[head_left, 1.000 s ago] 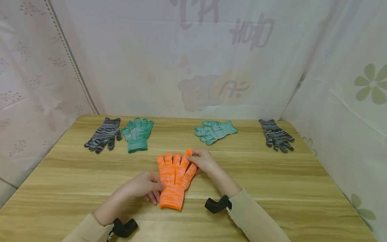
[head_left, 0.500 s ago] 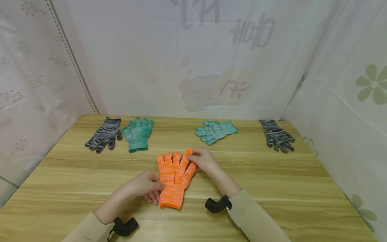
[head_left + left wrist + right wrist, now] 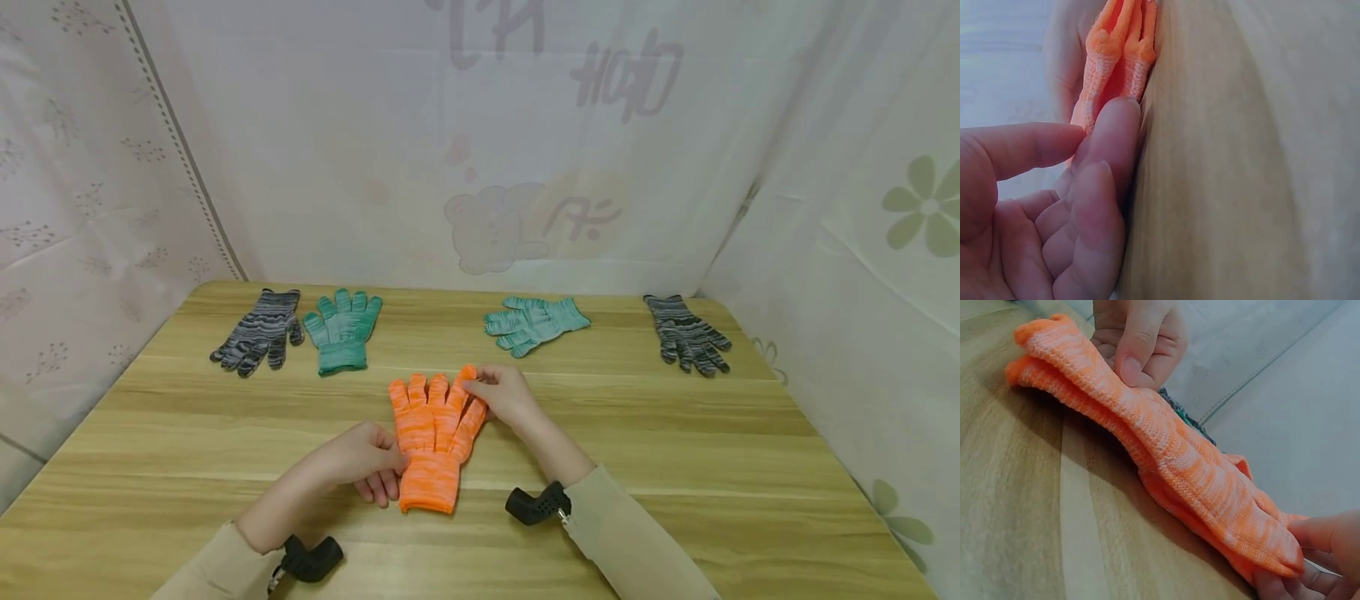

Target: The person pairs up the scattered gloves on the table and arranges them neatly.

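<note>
Fingers up, a pair of orange knit gloves (image 3: pixel 431 425) lies stacked near the middle of the table, the lower one mostly hidden under the upper. Two layers with parted cuffs show in the right wrist view, where the orange gloves (image 3: pixel 1166 444) slant across. My left hand (image 3: pixel 367 462) pinches their left edge just above the cuff; in the left wrist view its thumb and forefinger (image 3: pixel 1116 131) meet at the knit edge. At the upper right, my right hand (image 3: pixel 508 396) pinches the gloves by the finger beside the thumb.
Along the back of the wooden table (image 3: pixel 637 467) lie a grey-black glove (image 3: pixel 258 333) and a green glove (image 3: pixel 343 333) at left. Another green glove (image 3: pixel 536 325) is right of centre, another grey-black glove (image 3: pixel 686 335) at far right. Printed curtains (image 3: pixel 360 150) surround the table.
The cuff end of the orange gloves has shifted slightly right and away from me. Both hands keep their grips almost in place; the other gloves have not moved.
</note>
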